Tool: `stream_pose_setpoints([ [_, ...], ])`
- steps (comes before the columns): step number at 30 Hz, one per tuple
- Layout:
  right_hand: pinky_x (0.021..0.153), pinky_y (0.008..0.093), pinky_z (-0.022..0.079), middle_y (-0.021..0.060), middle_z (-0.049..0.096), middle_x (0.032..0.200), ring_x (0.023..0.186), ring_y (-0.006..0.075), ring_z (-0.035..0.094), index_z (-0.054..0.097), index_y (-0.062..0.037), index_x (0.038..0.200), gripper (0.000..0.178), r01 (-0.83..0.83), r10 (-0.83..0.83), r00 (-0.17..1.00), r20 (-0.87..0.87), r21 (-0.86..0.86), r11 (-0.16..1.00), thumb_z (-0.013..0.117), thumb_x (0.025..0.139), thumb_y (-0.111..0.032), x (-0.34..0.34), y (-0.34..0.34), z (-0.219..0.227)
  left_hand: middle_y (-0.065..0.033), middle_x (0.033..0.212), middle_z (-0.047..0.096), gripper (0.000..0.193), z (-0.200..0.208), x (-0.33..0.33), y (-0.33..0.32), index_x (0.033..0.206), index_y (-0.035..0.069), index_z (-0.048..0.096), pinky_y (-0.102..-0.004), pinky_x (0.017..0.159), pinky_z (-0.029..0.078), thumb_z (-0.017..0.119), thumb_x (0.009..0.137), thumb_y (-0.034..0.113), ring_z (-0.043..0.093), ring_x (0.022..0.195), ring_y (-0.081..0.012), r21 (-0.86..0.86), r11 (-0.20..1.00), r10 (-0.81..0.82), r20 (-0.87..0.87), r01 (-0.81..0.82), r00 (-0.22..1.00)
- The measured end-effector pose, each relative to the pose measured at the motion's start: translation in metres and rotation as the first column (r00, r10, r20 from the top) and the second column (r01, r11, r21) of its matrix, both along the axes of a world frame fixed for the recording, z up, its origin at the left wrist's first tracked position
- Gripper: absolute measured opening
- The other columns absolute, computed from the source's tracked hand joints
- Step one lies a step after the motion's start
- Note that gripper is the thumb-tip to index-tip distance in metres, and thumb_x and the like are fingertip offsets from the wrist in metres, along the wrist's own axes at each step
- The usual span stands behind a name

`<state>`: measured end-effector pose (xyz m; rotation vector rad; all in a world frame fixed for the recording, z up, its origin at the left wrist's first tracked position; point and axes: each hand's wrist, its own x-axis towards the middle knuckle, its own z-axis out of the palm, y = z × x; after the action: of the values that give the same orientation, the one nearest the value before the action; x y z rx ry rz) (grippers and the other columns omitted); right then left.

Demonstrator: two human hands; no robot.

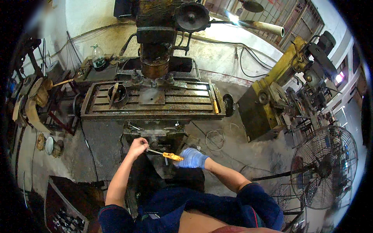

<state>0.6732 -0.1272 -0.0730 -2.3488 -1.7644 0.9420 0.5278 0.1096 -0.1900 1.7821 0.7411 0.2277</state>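
Both my hands are in front of the milling machine, with a slim tool [173,156] slanting between them. The tool has a thin metal shaft and an orange-yellow, ribbed handle; its exact kind is unclear. My bare left hand [139,148] pinches the tip of the shaft, its fingers closed. My right hand [191,158], in a blue-and-white knitted glove, is closed at the handle's other end and covers part of it. Beyond my hands is the slotted machine table [182,105]. A square metal block [152,96] sits on it beneath the spindle head [154,62].
On the table lie a round dark pan [118,95] with a brush-like piece across it and a yellow-handled file [214,99]. A standing fan [324,167] is at right, before a yellow-and-grey machine [260,105]. A dark box [68,207] of parts stands lower left.
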Motion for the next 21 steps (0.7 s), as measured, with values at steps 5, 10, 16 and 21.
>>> stream_pose_setpoints([
  [5, 0.065, 0.0441, 0.047, 0.0210, 0.061, 0.075, 0.071, 0.0379, 0.059, 0.065, -0.0057, 0.073, 0.055, 0.024, -0.024, 0.999, 0.036, 0.002, 1.000, 0.048, 0.075, -0.058, 0.007, 0.009, 0.028, -0.0003, 0.066, 0.052, 0.005, 0.026, -0.013, 0.005, 0.076, 0.005, 0.055, -0.0255, 0.047, 0.040, 0.053, 0.075, 0.010, 0.048, 0.054, -0.0103, -0.369, 0.905, 0.239, 0.032, -0.211, 0.971],
  [10, 0.065, 0.0408, 0.048, 0.0182, 0.063, 0.075, 0.071, 0.0346, 0.062, 0.066, -0.0043, 0.076, 0.052, 0.265, -0.310, 0.914, 0.261, 0.194, 0.944, 0.055, 0.072, -0.055, 0.051, 0.056, 0.058, -0.0014, 0.064, 0.052, 0.003, 0.037, -0.027, 0.009, 0.074, 0.005, 0.053, -0.0251, 0.046, 0.040, 0.055, 0.073, 0.007, 0.048, 0.051, -0.0107, -0.422, 0.876, 0.297, 0.096, -0.232, 0.950],
  [16, 0.070, 0.0392, 0.049, 0.0184, 0.064, 0.084, 0.081, 0.0319, 0.063, 0.066, -0.0030, 0.081, 0.050, 0.307, -0.366, 0.831, 0.418, 0.204, 0.930, 0.055, 0.072, -0.051, 0.082, 0.137, 0.068, -0.0020, 0.064, 0.054, 0.005, 0.046, -0.040, 0.004, 0.075, 0.005, 0.053, -0.0239, 0.046, 0.041, 0.057, 0.073, 0.009, 0.050, 0.051, -0.0105, -0.464, 0.852, 0.355, 0.174, -0.241, 0.918],
  [21, 0.073, 0.0400, 0.048, 0.0201, 0.063, 0.086, 0.083, 0.0333, 0.062, 0.066, -0.0025, 0.084, 0.045, 0.359, -0.418, 0.832, 0.364, 0.222, 0.907, 0.055, 0.072, -0.045, 0.099, 0.159, 0.070, -0.0030, 0.062, 0.055, 0.010, 0.059, -0.045, 0.002, 0.073, 0.004, 0.055, -0.0242, 0.046, 0.042, 0.062, 0.074, 0.010, 0.052, 0.049, -0.0114, -0.467, 0.854, 0.355, 0.203, -0.229, 0.912],
])
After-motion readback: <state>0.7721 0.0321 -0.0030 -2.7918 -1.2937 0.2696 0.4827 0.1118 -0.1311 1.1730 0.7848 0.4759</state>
